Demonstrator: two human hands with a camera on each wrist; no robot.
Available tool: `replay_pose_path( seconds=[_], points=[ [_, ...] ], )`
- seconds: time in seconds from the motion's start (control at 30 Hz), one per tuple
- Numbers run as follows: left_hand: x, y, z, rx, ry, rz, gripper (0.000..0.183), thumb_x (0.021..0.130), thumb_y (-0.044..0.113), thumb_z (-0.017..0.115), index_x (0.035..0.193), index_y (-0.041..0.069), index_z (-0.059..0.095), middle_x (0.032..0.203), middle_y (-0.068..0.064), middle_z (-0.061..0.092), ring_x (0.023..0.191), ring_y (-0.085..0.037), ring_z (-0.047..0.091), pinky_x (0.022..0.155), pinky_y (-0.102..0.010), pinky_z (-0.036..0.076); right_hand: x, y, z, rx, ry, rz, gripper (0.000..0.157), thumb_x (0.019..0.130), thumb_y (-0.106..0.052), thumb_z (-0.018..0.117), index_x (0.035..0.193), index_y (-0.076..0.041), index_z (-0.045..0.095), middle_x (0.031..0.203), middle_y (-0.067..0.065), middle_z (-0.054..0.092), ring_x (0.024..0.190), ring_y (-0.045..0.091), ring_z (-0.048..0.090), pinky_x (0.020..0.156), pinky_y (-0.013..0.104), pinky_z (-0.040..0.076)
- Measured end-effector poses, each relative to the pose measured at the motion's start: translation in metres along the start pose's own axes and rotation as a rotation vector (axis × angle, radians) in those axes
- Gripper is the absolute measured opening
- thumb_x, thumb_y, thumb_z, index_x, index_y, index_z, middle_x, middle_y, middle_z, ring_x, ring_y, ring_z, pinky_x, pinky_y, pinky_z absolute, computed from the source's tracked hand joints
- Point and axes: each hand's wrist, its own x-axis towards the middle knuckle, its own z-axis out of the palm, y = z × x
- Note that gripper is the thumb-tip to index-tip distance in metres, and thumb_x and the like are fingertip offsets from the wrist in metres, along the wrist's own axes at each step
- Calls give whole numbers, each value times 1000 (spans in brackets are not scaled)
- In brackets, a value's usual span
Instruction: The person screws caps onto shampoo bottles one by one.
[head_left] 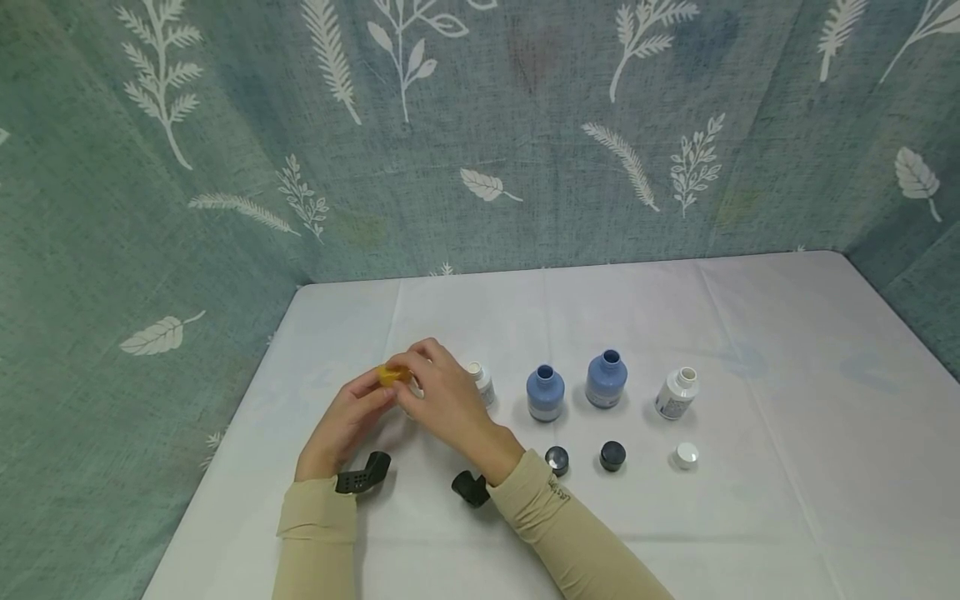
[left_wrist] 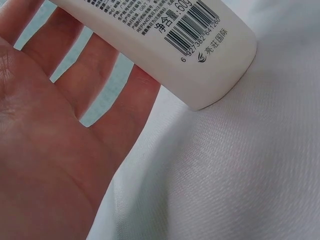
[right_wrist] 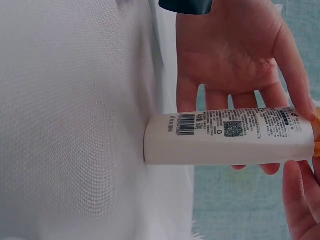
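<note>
A white printed bottle [right_wrist: 225,137] with a yellow-orange cap [head_left: 393,375] stands on the white-covered table, its base down on the cloth. My left hand [head_left: 347,427] grips it, fingers wrapped behind the body and thumb near the top. In the left wrist view, its barcode and lower end show beside the fingers. From the other side, my right hand [head_left: 453,404] pinches the cap at the bottle's top. In the head view the hands hide most of the bottle's body.
Right of my hands stand two blue bottles [head_left: 545,393] [head_left: 606,379] and a white bottle [head_left: 677,394], all uncapped. Another white bottle [head_left: 482,385] is partly hidden behind my right hand. In front lie two black caps [head_left: 557,460] [head_left: 612,456] and a white cap [head_left: 686,456]. Patterned green curtain [head_left: 480,150] hangs behind.
</note>
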Motion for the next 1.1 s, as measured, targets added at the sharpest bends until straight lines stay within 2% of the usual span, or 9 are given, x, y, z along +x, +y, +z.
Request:
replay_pose_path(
  seconds=[0.23,0.4,0.67,0.87,1.0,1.1],
  points=[
    [0,1,0,-2,-12,11,37,91,21,52,124,6,50,128,-4,48,121,-18,38,96,-28,35,0,1,1,25,15,1,19,86,-21,55,104,-19,63,95,-7,47,77,1,42,64,11,35],
    [0,1,1,-5,1,4,38,90,20,53,125,6,49,127,-4,49,119,-18,40,95,-28,36,0,1,0,35,18,4,22,87,-16,50,104,-18,64,94,-6,48,78,2,45,67,11,36],
    [1,0,0,10,-4,5,40,90,22,53,128,8,48,129,-4,47,122,-17,37,99,-39,30,0,2,0,26,-3,-15,24,84,-26,61,107,-20,63,93,-7,48,78,1,43,64,11,34],
    [1,1,1,3,2,6,39,90,20,53,127,8,48,129,-3,48,121,-16,38,97,-31,34,0,2,0,31,-11,-21,24,86,-26,58,108,-19,63,92,-8,49,78,1,42,64,11,34],
    [0,1,1,-11,20,0,40,90,18,53,128,5,47,127,-3,49,120,-16,40,94,-27,36,1,2,-1,45,-23,-15,24,90,-18,48,109,-17,63,90,-7,50,79,3,43,65,11,35],
    [0,0,1,-23,37,-5,41,89,17,54,128,5,46,127,-2,49,119,-15,41,93,-25,37,1,2,-1,29,-38,-17,27,90,-15,46,111,-17,63,90,-7,52,82,4,45,67,12,35]
  ],
)
